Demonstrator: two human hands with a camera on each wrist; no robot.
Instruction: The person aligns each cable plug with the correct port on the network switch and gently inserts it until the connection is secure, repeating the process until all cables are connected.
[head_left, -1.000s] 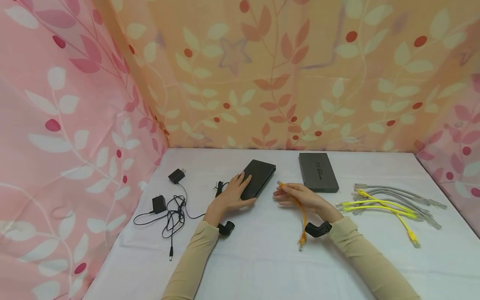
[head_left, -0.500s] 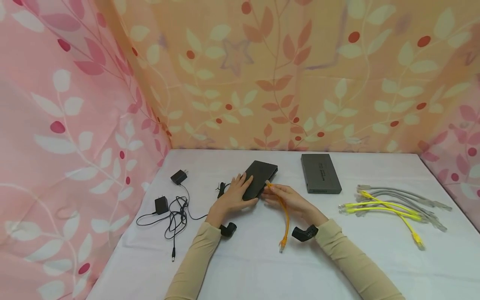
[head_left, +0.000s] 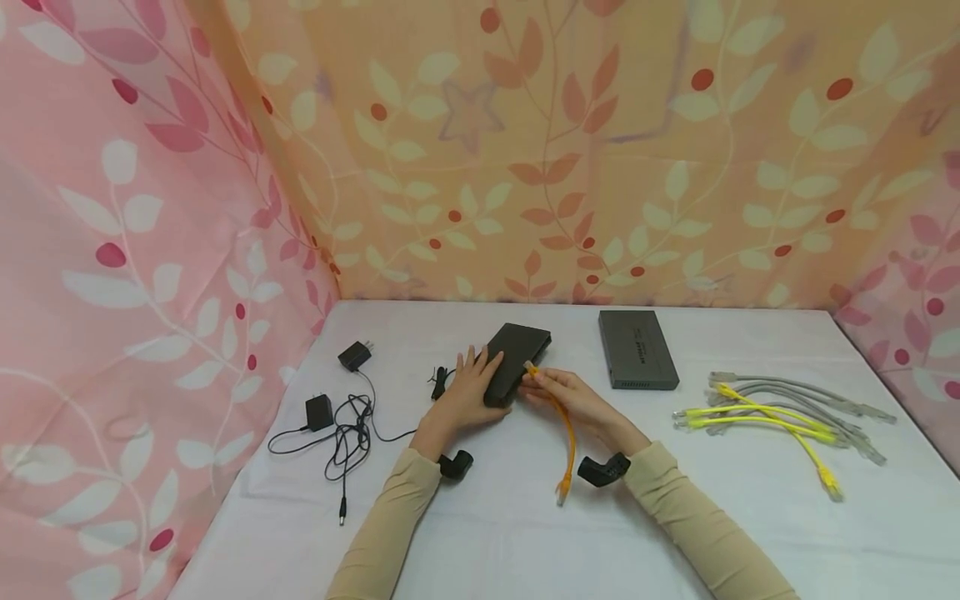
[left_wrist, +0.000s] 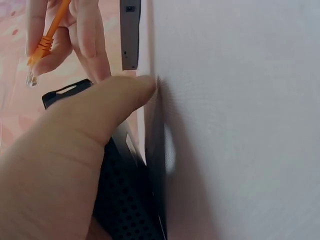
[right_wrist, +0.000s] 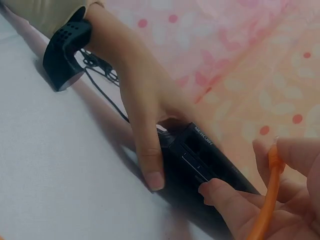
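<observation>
My left hand [head_left: 467, 392] grips a black network switch [head_left: 519, 348], fingers spread over its top and thumb at its near edge. The switch is tilted, and in the right wrist view its port side [right_wrist: 192, 162] shows with MERCURY lettering. Between thumb and finger my right hand [head_left: 577, 404] pinches an orange Ethernet cable [head_left: 572, 442] just behind one plug. That clear plug [left_wrist: 32, 77] points past the fingertips and is apart from the ports. Another right fingertip [right_wrist: 212, 187] rests at the port side. The cable's other end hangs down towards the table.
A dark grey network switch [head_left: 639, 350] lies at the back right. Several grey and yellow Ethernet cables [head_left: 780, 417] are piled at far right. On the left are two black power adapters [head_left: 318, 412] with tangled cords [head_left: 348, 433]. Floral cloth [head_left: 465, 167] hangs behind the table.
My right hand has moved left with the orange cable, up to the switch's right side. My left hand has tilted the black switch, its thumb closing in at the near edge.
</observation>
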